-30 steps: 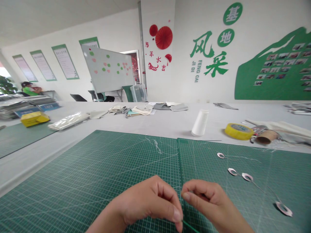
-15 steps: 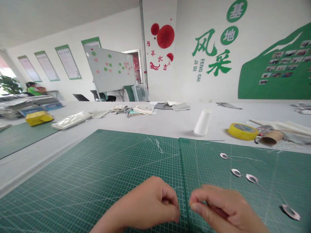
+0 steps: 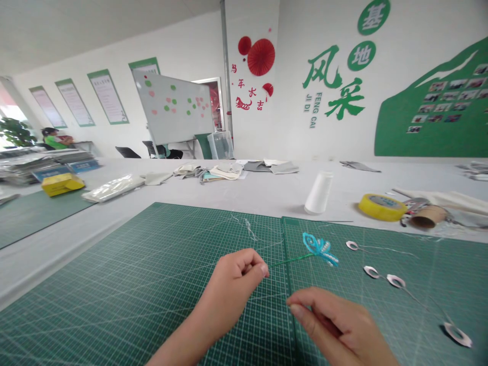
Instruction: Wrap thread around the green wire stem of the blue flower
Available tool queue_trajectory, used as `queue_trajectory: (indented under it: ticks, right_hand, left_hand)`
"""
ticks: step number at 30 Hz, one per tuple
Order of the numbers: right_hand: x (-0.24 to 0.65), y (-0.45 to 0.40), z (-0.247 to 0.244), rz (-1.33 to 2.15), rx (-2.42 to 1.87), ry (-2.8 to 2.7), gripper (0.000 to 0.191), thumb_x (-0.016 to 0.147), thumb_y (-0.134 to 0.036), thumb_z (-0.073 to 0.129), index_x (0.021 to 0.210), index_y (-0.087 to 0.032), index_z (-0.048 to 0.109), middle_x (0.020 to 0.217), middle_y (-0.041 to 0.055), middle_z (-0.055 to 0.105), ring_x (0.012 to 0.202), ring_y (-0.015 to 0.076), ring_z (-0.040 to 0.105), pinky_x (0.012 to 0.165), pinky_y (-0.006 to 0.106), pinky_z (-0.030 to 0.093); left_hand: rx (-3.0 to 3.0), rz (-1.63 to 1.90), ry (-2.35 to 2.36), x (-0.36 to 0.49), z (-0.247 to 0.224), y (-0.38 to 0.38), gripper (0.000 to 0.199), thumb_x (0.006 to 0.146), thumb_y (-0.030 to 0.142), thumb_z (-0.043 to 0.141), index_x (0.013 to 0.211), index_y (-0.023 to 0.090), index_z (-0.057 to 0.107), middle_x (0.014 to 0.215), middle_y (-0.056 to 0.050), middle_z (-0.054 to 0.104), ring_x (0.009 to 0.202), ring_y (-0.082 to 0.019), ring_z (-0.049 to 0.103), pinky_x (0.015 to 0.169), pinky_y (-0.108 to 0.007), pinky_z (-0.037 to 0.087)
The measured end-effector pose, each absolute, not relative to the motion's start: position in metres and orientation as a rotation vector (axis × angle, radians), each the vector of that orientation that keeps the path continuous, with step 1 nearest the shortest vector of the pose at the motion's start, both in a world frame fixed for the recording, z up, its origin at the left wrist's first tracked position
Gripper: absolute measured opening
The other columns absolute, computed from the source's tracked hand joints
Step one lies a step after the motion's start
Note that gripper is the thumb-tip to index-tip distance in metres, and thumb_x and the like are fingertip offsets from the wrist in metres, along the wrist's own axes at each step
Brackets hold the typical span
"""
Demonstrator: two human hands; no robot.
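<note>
A blue flower with white bead-like parts [image 3: 321, 249] extends to the right on a thin green stem over the green cutting mats [image 3: 171, 254]. The stem's left end is pinched between the thumb and fingers of my left hand [image 3: 239, 279]. Lower and to the right, my right hand [image 3: 337, 323] has thumb and index fingertips pressed together, apart from the flower; whatever they may hold is too small to make out. Small white oval rings with threads [image 3: 395, 281] lie on the right mat.
Behind the mats stand a white thread cone [image 3: 318, 193], a yellow tape roll [image 3: 382, 207] and a cardboard tube [image 3: 429, 217]. Fabric scraps [image 3: 224, 172] lie farther back. At left are a yellow box [image 3: 62, 184] and a plastic packet [image 3: 113, 188]. A person sits far left.
My left hand has moved up and turned, and the blue flower on its stem now shows. My right hand has shifted slightly left, its fingertips still together.
</note>
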State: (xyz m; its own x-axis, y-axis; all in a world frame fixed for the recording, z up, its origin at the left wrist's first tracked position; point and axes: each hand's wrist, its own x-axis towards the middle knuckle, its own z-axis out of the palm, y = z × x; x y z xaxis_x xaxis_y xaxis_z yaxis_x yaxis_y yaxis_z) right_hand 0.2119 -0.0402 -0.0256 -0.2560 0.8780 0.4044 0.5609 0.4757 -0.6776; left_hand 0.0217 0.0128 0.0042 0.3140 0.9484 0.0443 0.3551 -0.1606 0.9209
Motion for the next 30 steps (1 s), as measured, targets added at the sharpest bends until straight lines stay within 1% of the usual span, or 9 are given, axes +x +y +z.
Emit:
queue_trajectory:
  ticks: [3,7,11,15,18,21,25,27,30]
  right_hand:
    - [0.208,-0.038,-0.03,0.583,-1.196,-1.882,0.02,0.093,-0.027,0.049,0.079,-0.025,0.063,0.066,-0.0057,0.063,0.056,0.0114,0.057,0.054,0.019,0.044]
    - [0.208,-0.034,-0.036,0.73,-1.235,-1.817,0.025,0.092,-0.031,0.048,0.072,-0.023,0.06,0.063,-0.0047,0.056,0.058,0.0128,0.051,0.054,0.021,0.041]
    - [0.21,-0.028,-0.043,0.918,-1.258,-1.705,0.027,0.091,-0.037,0.05,0.071,-0.022,0.061,0.064,-0.0033,0.052,0.062,0.0143,0.049,0.057,0.023,0.04]
    - [0.213,-0.021,-0.051,1.045,-1.249,-1.607,0.032,0.087,-0.047,0.055,0.07,-0.021,0.063,0.06,-0.004,0.046,0.057,0.0133,0.044,0.053,0.024,0.037]
    - [0.217,-0.017,-0.052,1.085,-1.234,-1.576,0.034,0.085,-0.05,0.058,0.069,-0.02,0.064,0.059,-0.004,0.047,0.055,0.0128,0.043,0.051,0.024,0.036]
    - [0.222,-0.018,-0.045,1.112,-1.236,-1.616,0.031,0.087,-0.045,0.058,0.071,-0.019,0.064,0.061,-0.004,0.049,0.058,0.0124,0.044,0.054,0.023,0.037]
    - [0.225,-0.021,-0.035,1.126,-1.226,-1.746,0.028,0.089,-0.041,0.055,0.071,-0.02,0.062,0.061,-0.0041,0.048,0.059,0.0133,0.045,0.056,0.024,0.038]
    - [0.226,-0.023,-0.031,1.109,-1.212,-1.782,0.028,0.089,-0.04,0.054,0.07,-0.02,0.061,0.062,-0.0041,0.047,0.06,0.0133,0.045,0.056,0.024,0.038]
    - [0.226,-0.027,-0.024,1.066,-1.213,-1.795,0.029,0.09,-0.04,0.053,0.069,-0.021,0.06,0.062,-0.004,0.048,0.06,0.0134,0.046,0.057,0.024,0.039]
  left_hand:
    - [1.59,0.869,1.133,0.02,0.005,0.015,0.02,0.086,0.029,0.053,0.07,0.017,0.058,0.057,0.007,0.038,0.054,-0.01,0.03,0.052,-0.024,0.025]
    - [1.351,0.816,0.95,0.018,0.006,0.014,0.019,0.086,0.032,0.055,0.073,0.018,0.057,0.048,0.01,0.026,0.045,-0.009,0.018,0.046,-0.023,0.016]
    - [1.184,0.8,0.792,0.016,0.006,0.012,0.019,0.086,0.031,0.058,0.073,0.017,0.059,0.047,0.011,0.026,0.044,-0.007,0.015,0.045,-0.023,0.013]
    - [1.129,0.678,0.703,0.013,0.006,0.012,0.016,0.081,0.027,0.062,0.068,0.016,0.062,0.045,0.009,0.033,0.043,-0.007,0.018,0.044,-0.023,0.012]
    - [1.198,0.495,0.672,0.012,0.007,0.011,0.011,0.075,0.021,0.064,0.066,0.015,0.066,0.048,0.006,0.046,0.043,-0.007,0.022,0.043,-0.023,0.014]
    - [1.311,0.338,0.646,0.011,0.008,0.009,0.009,0.073,0.018,0.063,0.066,0.016,0.068,0.06,0.003,0.06,0.047,-0.007,0.034,0.047,-0.022,0.023]
    - [1.425,0.199,0.605,0.01,0.007,0.007,0.012,0.072,0.016,0.062,0.065,0.019,0.07,0.063,0.004,0.062,0.058,-0.009,0.049,0.058,-0.021,0.035]
    - [1.498,0.169,0.631,0.01,0.006,0.007,0.013,0.072,0.015,0.061,0.064,0.019,0.071,0.061,0.005,0.06,0.055,-0.008,0.046,0.055,-0.021,0.034]
    - [1.607,0.156,0.716,0.011,0.006,0.005,0.013,0.071,0.016,0.061,0.063,0.019,0.071,0.053,0.007,0.052,0.046,-0.007,0.035,0.046,-0.021,0.026]
